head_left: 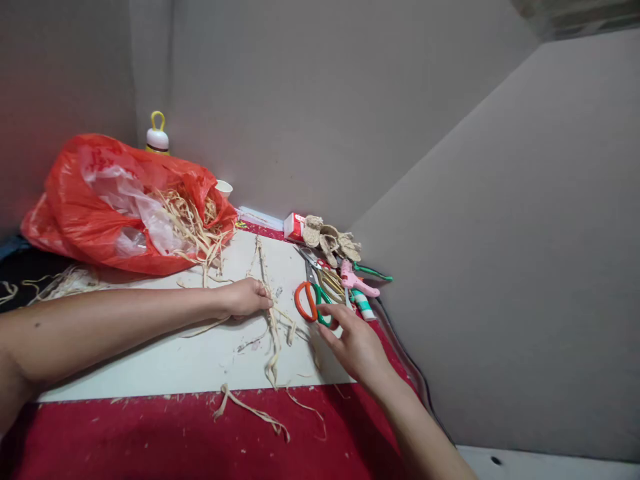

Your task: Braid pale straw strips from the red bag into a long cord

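Red bag (70, 207) on bench (165, 437), pale fibre (185, 217) spilling from mouth (whitish plastic (145, 207) inside too). Left grip (247, 298) pinching fibre strands (273, 333) over white board (165, 367). Right grip (357, 343) at scissors (313, 305); cannot tell whether closed.

The left grip (249, 298) hides part of the straw-coloured strands (273, 330) from us in its curled fingers. Beyond that grip, the red bag (65, 207) covers the lower part of the bottle (158, 139) and some of the white cup (225, 188). We can't quite tell whether the right grip (356, 340) touches the scissors (298, 303) just beside it. Far above that grip, to its right, a blurred shape (590, 17) runs out of view; behind both grips the arms (115, 323) are cut off.
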Available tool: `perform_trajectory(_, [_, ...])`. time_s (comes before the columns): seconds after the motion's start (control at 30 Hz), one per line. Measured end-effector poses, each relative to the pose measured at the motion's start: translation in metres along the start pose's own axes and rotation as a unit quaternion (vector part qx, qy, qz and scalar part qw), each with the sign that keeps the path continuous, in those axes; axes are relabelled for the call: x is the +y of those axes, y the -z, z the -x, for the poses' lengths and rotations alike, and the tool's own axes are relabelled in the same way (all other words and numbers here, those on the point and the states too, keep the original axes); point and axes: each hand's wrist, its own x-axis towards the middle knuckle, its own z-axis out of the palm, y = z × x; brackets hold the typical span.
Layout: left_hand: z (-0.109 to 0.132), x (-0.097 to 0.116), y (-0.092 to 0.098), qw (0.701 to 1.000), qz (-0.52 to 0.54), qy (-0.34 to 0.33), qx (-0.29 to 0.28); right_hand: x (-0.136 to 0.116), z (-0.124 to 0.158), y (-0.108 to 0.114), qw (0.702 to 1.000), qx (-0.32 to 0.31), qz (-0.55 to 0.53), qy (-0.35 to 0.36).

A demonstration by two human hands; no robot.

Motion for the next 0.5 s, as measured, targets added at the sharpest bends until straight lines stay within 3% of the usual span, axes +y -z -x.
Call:
perform_trajectory(0.1, [0.004,0.007,-0.001,1.000,-0.007,0.009,0.001,-0.008,0.004,0.000,0.982,0.036,0.032,0.184])
perform_trajectory(0.23, [0.005,0.012,-0.002,1.000,-0.011,0.013,0.000,-0.014,0.004,-0.012,0.952,0.027,0.110,0.284])
perform_trajectory(0.33, [0.003,0.010,-0.002,1.000,-0.010,0.016,-0.002,-0.011,0.000,-0.021,0.944,0.059,0.089,0.313])
perform_trajectory(0.4, [0.002,0.009,-0.001,1.000,-0.006,0.019,-0.005,-0.009,-0.003,-0.020,0.949,0.079,-0.006,0.305])
perform_trajectory(0.5, [-0.001,0.006,0.000,1.000,0.003,0.017,-0.016,-0.012,-0.008,-0.009,0.957,0.047,-0.207,0.196])
